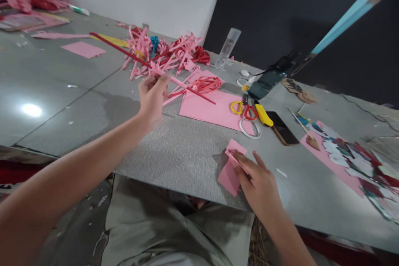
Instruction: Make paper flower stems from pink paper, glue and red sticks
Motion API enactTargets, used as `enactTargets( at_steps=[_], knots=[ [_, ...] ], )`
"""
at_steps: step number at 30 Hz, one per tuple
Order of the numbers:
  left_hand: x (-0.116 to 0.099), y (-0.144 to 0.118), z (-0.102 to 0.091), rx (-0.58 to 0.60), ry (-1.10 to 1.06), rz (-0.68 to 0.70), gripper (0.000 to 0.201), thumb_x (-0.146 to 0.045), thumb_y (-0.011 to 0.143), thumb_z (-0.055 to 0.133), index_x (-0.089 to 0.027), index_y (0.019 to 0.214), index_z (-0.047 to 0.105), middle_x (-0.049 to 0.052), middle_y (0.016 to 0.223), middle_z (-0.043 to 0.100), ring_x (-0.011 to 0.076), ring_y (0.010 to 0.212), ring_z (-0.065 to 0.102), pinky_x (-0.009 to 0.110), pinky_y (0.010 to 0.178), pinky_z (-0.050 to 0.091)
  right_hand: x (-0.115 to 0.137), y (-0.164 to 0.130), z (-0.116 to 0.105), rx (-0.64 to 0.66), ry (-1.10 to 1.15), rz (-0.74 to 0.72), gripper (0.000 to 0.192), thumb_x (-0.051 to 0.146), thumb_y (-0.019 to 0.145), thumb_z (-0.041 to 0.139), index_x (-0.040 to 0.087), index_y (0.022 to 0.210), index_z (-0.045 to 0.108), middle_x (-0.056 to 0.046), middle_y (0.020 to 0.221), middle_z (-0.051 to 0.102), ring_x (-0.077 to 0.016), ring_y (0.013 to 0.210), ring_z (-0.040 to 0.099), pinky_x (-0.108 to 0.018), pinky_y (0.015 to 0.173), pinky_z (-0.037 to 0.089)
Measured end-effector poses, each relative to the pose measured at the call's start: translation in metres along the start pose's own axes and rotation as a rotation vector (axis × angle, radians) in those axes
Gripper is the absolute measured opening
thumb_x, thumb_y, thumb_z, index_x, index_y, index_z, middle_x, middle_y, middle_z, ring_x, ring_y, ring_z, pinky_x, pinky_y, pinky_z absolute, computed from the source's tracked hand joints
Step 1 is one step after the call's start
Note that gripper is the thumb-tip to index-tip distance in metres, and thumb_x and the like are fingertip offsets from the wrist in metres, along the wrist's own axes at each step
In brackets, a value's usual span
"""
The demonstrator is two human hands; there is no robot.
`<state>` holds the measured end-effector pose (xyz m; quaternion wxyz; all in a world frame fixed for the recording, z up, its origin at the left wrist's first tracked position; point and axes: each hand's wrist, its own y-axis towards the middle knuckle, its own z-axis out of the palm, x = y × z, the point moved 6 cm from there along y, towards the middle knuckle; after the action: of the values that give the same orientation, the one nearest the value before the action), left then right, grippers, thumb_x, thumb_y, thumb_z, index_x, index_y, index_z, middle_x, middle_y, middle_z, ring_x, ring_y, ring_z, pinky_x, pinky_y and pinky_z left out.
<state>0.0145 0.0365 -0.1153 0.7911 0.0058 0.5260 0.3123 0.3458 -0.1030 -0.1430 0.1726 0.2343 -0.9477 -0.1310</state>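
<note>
My left hand (153, 95) is closed, pinching a long thin red stick (201, 95) with pink paper along its middle part. It hovers beside a pile of pink and red paper strips (183, 50). Low on the right, my right hand (257, 183) pinches a creased piece of pink paper (229, 176) at the table's near edge. Between the hands lies a large pink sheet (202, 110), with a bundle of looped red and pink strips (208, 85) on it.
Scissors (250, 112), a roll of tape (250, 129), a yellow-handled cutter (263, 115) and a phone (283, 128) lie right of the sheet. Behind them stand a dark bottle (268, 83) and a clear cylinder (227, 48). Paper scraps (358, 160) cover the far right.
</note>
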Motion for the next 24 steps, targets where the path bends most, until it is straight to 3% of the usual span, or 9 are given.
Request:
enactTargets(
  at_steps=[3, 9, 14, 18, 21, 24],
  knots=[
    [-0.001, 0.0, 0.0, -0.002, 0.002, -0.018, 0.049, -0.04, 0.077, 0.084, -0.022, 0.058, 0.043, -0.006, 0.051, 0.032, 0.0079, 0.045, 0.024, 0.029, 0.043, 0.017, 0.018, 0.012, 0.01, 0.0, 0.004, -0.013, 0.044, 0.013, 0.1, 0.044, 0.024, 0.135, 0.068, -0.007, 0.136, 0.072, -0.0257, 0.13, 0.067, -0.06, 0.118, 0.044],
    [-0.001, -0.002, 0.003, 0.008, 0.013, -0.037, 0.052, -0.045, 0.078, 0.085, -0.023, 0.059, 0.043, -0.006, 0.052, 0.032, 0.0084, 0.045, 0.024, 0.031, 0.043, 0.017, 0.08, 0.023, 0.031, 0.13, 0.059, -0.106, 0.049, 0.004, 0.097, 0.042, 0.017, 0.136, 0.069, -0.009, 0.14, 0.069, -0.0238, 0.136, 0.062, -0.055, 0.123, 0.04],
    [-0.001, -0.003, 0.002, 0.009, 0.023, -0.022, 0.055, -0.046, 0.079, 0.086, -0.022, 0.055, 0.042, -0.006, 0.05, 0.031, 0.0081, 0.044, 0.026, 0.031, 0.042, 0.018, 0.098, 0.011, 0.031, 0.228, 0.079, -0.246, 0.049, 0.004, 0.099, 0.042, 0.017, 0.141, 0.064, -0.007, 0.147, 0.062, -0.0212, 0.139, 0.059, -0.053, 0.127, 0.033],
    [0.002, -0.003, 0.0, 0.013, 0.026, -0.019, 0.058, -0.049, 0.077, 0.087, -0.022, 0.055, 0.04, -0.006, 0.05, 0.031, 0.0081, 0.044, 0.026, 0.031, 0.043, 0.018, 0.079, -0.011, 0.014, 0.22, 0.034, -0.349, 0.057, 0.0, 0.096, 0.041, 0.027, 0.14, 0.065, -0.002, 0.146, 0.064, -0.0168, 0.135, 0.062, -0.052, 0.131, 0.022],
    [0.003, -0.002, -0.001, 0.011, 0.033, -0.025, 0.057, -0.052, 0.078, 0.086, -0.023, 0.057, 0.041, -0.007, 0.05, 0.031, 0.0086, 0.043, 0.026, 0.032, 0.043, 0.018, 0.04, -0.025, -0.004, 0.205, -0.054, -0.308, 0.054, 0.004, 0.098, 0.045, 0.033, 0.14, 0.064, -0.001, 0.144, 0.066, -0.0172, 0.127, 0.068, -0.055, 0.131, 0.016],
    [0.003, -0.001, -0.001, 0.003, 0.042, -0.026, 0.057, -0.054, 0.078, 0.085, -0.023, 0.058, 0.041, -0.007, 0.05, 0.032, 0.0089, 0.043, 0.025, 0.033, 0.043, 0.017, -0.002, -0.029, -0.015, 0.199, -0.13, -0.246, 0.053, 0.007, 0.098, 0.044, 0.034, 0.139, 0.065, -0.002, 0.14, 0.068, -0.0198, 0.125, 0.07, -0.06, 0.129, 0.02]
  ],
)
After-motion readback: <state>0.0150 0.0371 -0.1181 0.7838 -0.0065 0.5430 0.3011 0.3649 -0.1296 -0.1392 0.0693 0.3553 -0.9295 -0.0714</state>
